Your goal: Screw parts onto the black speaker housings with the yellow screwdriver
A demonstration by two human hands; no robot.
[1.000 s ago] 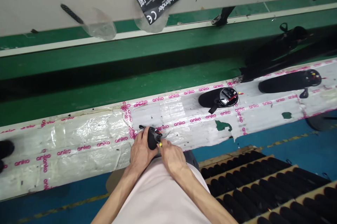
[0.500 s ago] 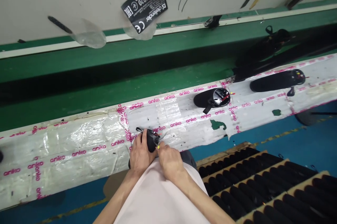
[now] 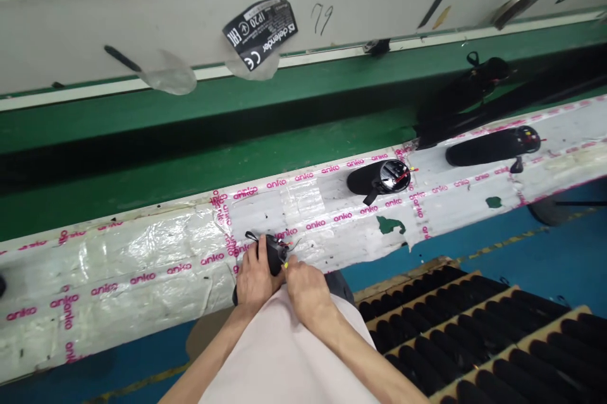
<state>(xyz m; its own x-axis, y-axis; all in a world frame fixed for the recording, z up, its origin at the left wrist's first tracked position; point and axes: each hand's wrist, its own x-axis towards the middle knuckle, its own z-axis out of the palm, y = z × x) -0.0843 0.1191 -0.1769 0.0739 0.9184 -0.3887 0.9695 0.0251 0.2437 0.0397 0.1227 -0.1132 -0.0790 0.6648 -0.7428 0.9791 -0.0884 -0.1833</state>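
A black cylindrical speaker housing lies on the bench by my body, its end with thin wires facing right. My left hand is wrapped around its left side, fingers over the top, beside a small black strap loop. My right hand is closed at the open end, fingertips pinched at a small yellow connector on a wire. The fingertips partly hide what they grip. Thin red and dark wire ends stick out above the right hand.
Farther right on the bench, covered in taped plastic, lie two similar housings with wires and straps. Behind runs a green conveyor belt with dark pieces. Racks of black cylinders stand at lower right.
The view has tilted up slightly, so the back wall shows more. Both hands stay at the same housing with almost the same grip.
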